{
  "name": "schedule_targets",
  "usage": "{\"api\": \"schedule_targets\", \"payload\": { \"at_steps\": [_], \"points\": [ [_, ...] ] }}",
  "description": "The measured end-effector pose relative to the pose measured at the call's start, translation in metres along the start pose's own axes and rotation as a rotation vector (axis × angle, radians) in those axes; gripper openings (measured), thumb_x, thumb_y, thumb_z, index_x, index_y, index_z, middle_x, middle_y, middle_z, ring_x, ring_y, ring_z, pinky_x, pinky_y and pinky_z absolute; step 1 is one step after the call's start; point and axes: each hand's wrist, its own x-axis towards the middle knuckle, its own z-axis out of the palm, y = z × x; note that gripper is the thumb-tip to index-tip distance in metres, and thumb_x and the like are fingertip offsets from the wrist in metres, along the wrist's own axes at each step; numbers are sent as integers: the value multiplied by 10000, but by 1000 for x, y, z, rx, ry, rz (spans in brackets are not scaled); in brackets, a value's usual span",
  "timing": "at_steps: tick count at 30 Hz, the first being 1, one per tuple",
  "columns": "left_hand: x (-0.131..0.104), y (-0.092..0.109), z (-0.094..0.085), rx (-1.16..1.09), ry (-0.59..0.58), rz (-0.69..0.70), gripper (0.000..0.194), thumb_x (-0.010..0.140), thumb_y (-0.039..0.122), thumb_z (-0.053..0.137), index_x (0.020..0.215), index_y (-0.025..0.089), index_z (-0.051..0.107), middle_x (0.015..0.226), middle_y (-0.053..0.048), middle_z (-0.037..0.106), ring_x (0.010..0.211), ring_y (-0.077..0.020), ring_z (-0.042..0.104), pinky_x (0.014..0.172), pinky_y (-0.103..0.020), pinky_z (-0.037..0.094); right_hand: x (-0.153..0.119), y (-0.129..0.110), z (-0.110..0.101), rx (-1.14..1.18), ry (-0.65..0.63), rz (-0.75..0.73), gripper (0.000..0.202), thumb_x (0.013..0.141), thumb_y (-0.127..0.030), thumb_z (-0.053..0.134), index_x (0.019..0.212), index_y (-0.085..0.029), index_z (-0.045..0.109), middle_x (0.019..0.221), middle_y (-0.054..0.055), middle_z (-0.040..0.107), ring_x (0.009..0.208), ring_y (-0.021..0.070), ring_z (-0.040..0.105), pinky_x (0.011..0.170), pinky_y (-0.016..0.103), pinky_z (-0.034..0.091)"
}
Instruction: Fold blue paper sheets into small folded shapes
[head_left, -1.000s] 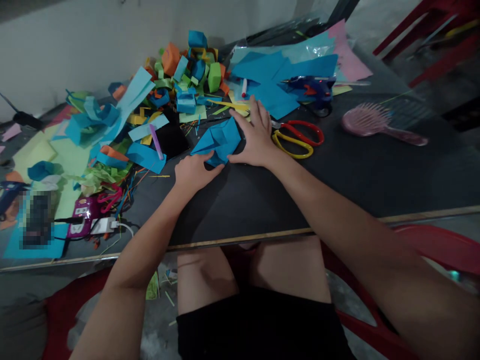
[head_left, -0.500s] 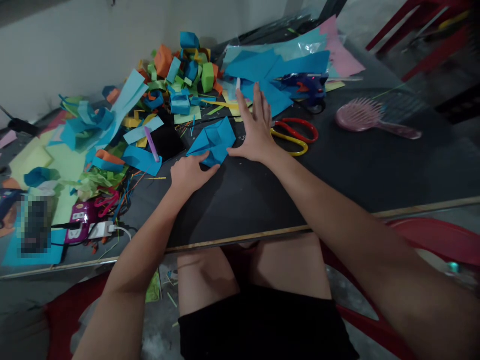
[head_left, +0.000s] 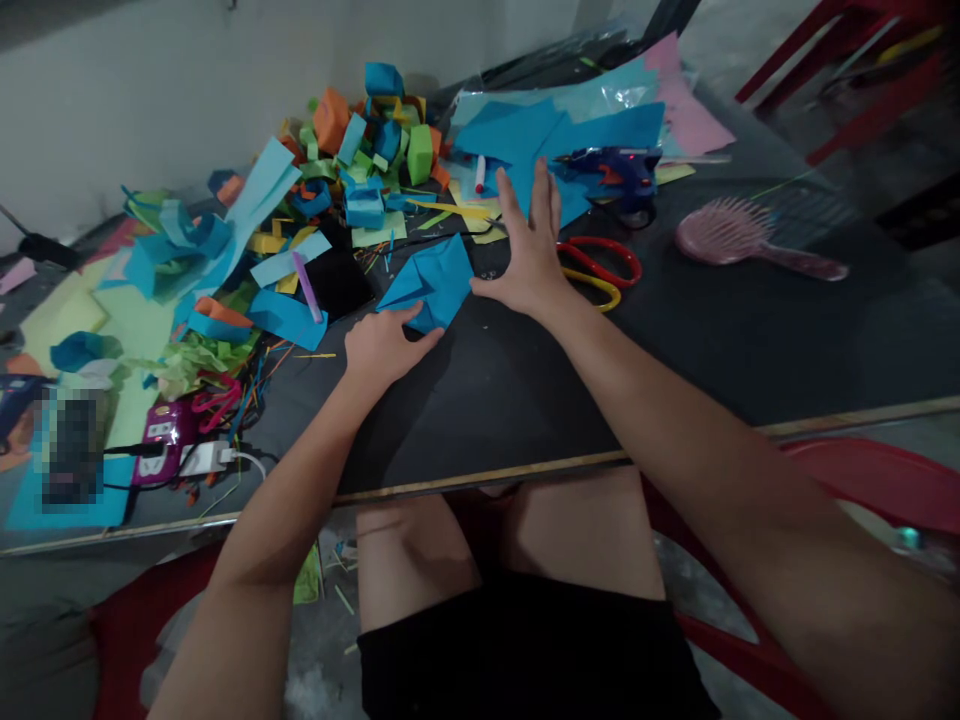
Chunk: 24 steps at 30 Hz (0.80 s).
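Observation:
A folded blue paper [head_left: 446, 275] lies on the dark table, its creased flaps slightly raised. My left hand [head_left: 386, 348] is on its near left edge, holding it against the table; thumb and index finger sit apart on it, and the other fingers are partly hidden. Just right of the paper, my right hand [head_left: 531, 255] is open with fingers spread, its thumb close to the paper's right corner. Nothing is in that hand. Scissors [head_left: 639, 265] with red and yellow handles lie beside its wrist, partly covered. Beyond its fingers is a white marker [head_left: 480, 172] with a red end.
A pile of colourful folded paper pieces [head_left: 365, 205] stands at the back. Blue sheets [head_left: 510, 130] and a glue gun [head_left: 619, 170] lie back right, near a pink hairbrush [head_left: 724, 235]. At left are a purple power strip [head_left: 169, 435], cables and a blurred-out dark object [head_left: 73, 450].
My right hand has shifted slightly right, away from the paper, uncovering the marker's red end. My left hand and the blue paper stay in place.

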Motion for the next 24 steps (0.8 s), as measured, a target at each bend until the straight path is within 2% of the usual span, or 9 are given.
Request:
{"api": "schedule_targets", "payload": {
  "at_steps": [3,5,9,12,18,24],
  "points": [
    [0,0,0,-6,4,6,619,857,659,588,1359,305,659,890,-71,769,890,-278,708,691,-326,510,2,3,2,-8,20,11,1174,730,-586,758,1618,-427,7,1699,-137,-145,1552,398,-215,1267,692,57],
    [0,-1,0,-17,8,6,620,852,660,596,1355,304,663,885,-69,766,892,-279,709,696,-330,513,1,0,4,-25,13,-15,1199,714,-583,774,1621,-418,6,1701,-128,-146,1548,411,-219,1262,695,31],
    [1,-1,-1,-47,16,-7,611,831,660,627,1322,301,689,886,-67,763,903,-279,711,721,-337,518,-8,-18,9,-39,-105,-110,1304,648,-544,837,1629,-390,-8,1711,-73,-148,1543,441,-201,1241,720,43],
    [2,-1,-2,-55,14,1,599,823,657,641,1301,302,703,892,-65,763,900,-276,711,729,-338,518,-12,-28,9,-32,-182,-168,1298,628,-514,861,1627,-410,39,1706,-76,-170,1548,448,-176,1241,710,71],
    [2,-1,-3,-49,-2,-26,626,821,667,640,1332,307,681,861,-66,766,869,-272,710,696,-327,514,-6,-19,4,-44,-164,-133,1337,616,-533,865,1632,-388,9,1702,-73,-185,1539,461,-195,1243,699,25],
    [2,-3,-4,-34,-11,17,597,837,653,629,1328,318,681,870,-54,770,906,-276,715,710,-326,515,-9,-24,12,-14,-210,-182,1375,599,-552,866,1620,-418,-46,1699,-82,-198,1547,467,-158,1233,712,24]
  ]
}}
